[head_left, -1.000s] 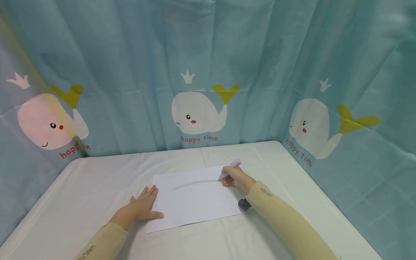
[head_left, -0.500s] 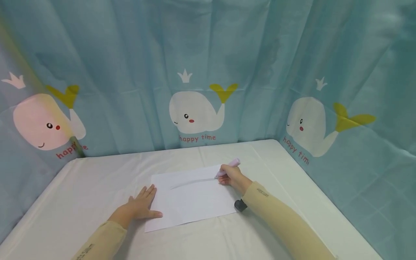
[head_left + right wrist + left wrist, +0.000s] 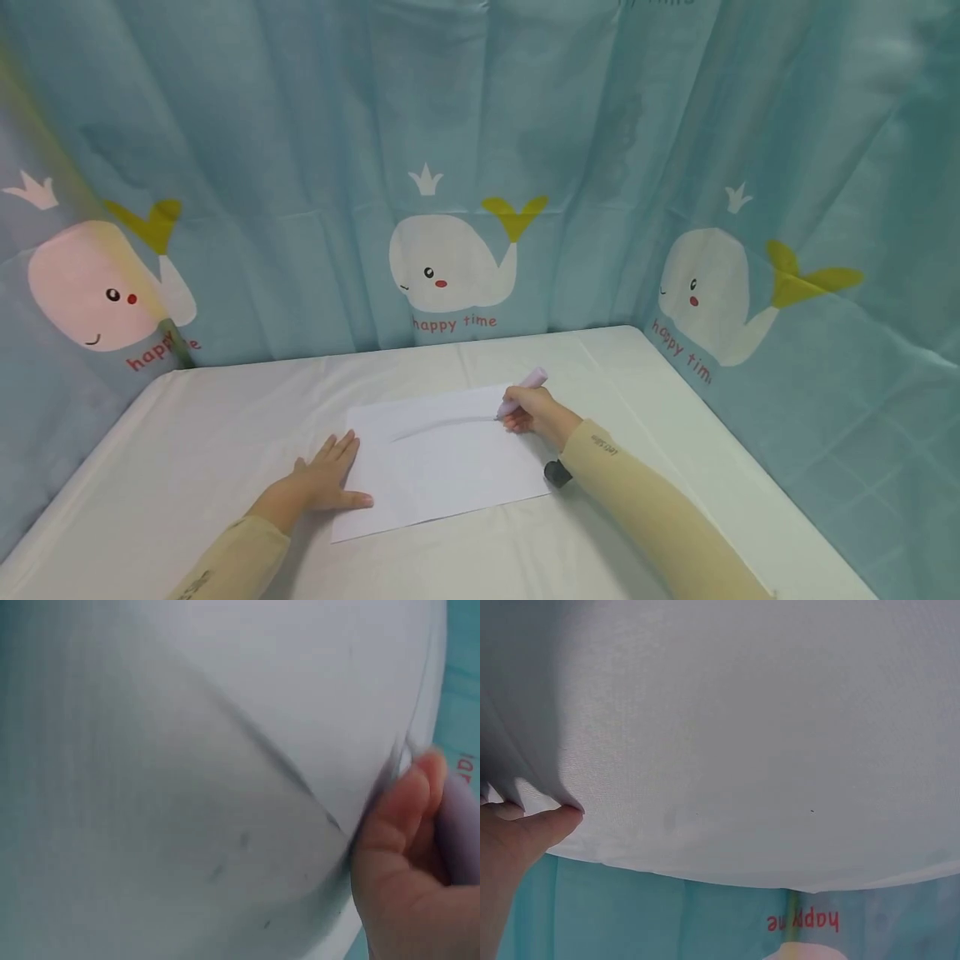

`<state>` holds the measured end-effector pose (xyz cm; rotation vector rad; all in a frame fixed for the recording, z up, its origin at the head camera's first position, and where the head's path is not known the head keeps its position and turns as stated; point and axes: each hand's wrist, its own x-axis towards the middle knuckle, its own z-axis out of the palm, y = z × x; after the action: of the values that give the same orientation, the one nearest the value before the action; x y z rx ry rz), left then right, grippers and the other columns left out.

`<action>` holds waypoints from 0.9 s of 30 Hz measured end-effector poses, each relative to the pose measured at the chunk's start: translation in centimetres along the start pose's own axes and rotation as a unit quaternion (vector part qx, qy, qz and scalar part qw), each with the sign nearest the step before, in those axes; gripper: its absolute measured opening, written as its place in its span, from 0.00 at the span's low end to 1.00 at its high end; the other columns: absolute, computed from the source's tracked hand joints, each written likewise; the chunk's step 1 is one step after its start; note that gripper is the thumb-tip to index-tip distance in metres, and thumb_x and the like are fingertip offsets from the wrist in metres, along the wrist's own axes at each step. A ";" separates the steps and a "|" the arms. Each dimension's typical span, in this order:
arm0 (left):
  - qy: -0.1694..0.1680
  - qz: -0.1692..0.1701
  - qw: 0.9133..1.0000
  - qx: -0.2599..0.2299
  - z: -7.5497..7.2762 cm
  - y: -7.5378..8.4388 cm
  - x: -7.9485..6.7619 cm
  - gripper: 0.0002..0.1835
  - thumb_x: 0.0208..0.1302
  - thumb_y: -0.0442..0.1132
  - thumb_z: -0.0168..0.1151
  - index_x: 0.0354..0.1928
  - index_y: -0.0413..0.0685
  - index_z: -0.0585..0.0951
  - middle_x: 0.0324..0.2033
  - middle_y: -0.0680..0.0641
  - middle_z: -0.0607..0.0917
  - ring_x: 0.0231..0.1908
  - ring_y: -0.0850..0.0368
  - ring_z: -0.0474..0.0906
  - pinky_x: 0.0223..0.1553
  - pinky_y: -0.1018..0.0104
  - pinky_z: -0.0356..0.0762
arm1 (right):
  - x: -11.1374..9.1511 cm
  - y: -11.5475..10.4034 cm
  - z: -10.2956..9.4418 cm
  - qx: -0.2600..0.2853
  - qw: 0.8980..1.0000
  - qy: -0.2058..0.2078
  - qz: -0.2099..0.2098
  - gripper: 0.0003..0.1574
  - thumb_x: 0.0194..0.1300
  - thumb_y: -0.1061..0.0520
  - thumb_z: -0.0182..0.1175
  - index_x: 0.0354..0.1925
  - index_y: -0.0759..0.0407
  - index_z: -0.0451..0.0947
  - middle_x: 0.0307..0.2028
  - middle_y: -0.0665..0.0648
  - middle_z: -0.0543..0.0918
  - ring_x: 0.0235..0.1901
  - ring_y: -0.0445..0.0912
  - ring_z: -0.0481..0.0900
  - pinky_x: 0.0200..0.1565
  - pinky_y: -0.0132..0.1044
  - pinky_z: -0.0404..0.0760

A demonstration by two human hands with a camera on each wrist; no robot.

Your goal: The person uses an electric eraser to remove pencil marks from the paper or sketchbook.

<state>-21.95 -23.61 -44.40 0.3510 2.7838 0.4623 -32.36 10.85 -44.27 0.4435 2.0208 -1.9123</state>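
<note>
Pen (image 3: pixel 535 378) aslant in right grip (image 3: pixel 537 410)

Teal curtain (image 3: pixel 300 192): red "happy time", complete, beneath middle whale (image 3: pixel 442 254). Beneath left whale (image 3: pixel 82 292), same red lettering interrupted; "happ" and final "e" legible. Beneath right whale (image 3: pixel 701 275), "happy tim", ending lost. Dark letters near curtain's top, cropped, not fully readable. Right sleeve (image 3: pixel 652 504): small dark "Let'sSlim". Left sleeve (image 3: pixel 236 554): dark print, too blurred. Left wrist view: curtain's "happy" and "me", upside down. Right wrist view: few red letters, sideways, cropped.
</note>
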 end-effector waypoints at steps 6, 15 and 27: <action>-0.001 0.000 1.000 0.006 -0.1 0.0 0.1 0.63 0.49 0.65 0.69 0.71 0.26 0.52 0.71 0.27 0.49 0.70 0.27 0.39 0.57 0.21 0.38 | 0.0 -0.2 0.0 -0.005 1.000 -0.003 0.005 0.11 0.60 0.60 0.56 0.35 0.69 0.76 0.19 0.58 0.79 0.16 0.43 0.78 0.21 0.31 0.78; -0.001 0.002 1.000 0.004 0.2 -0.3 0.5 0.63 0.48 0.67 0.69 0.71 0.26 0.53 0.71 0.27 0.49 0.70 0.26 0.39 0.56 0.20 0.38 | -0.3 0.0 -0.3 0.015 1.000 0.004 -0.003 0.11 0.58 0.60 0.54 0.34 0.69 0.76 0.20 0.59 0.79 0.17 0.44 0.78 0.23 0.32 0.79; 0.004 0.001 1.000 0.005 0.5 -0.5 0.6 0.63 0.48 0.67 0.69 0.71 0.26 0.53 0.71 0.27 0.49 0.70 0.26 0.40 0.57 0.20 0.38 | -0.5 0.2 0.3 0.034 0.999 0.012 -0.011 0.06 0.57 0.63 0.55 0.32 0.67 0.74 0.17 0.57 0.77 0.13 0.42 0.74 0.20 0.30 0.76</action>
<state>-22.40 -23.81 -45.19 0.3564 2.7947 0.4511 -31.78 10.51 -44.24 0.4638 1.9878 -2.0043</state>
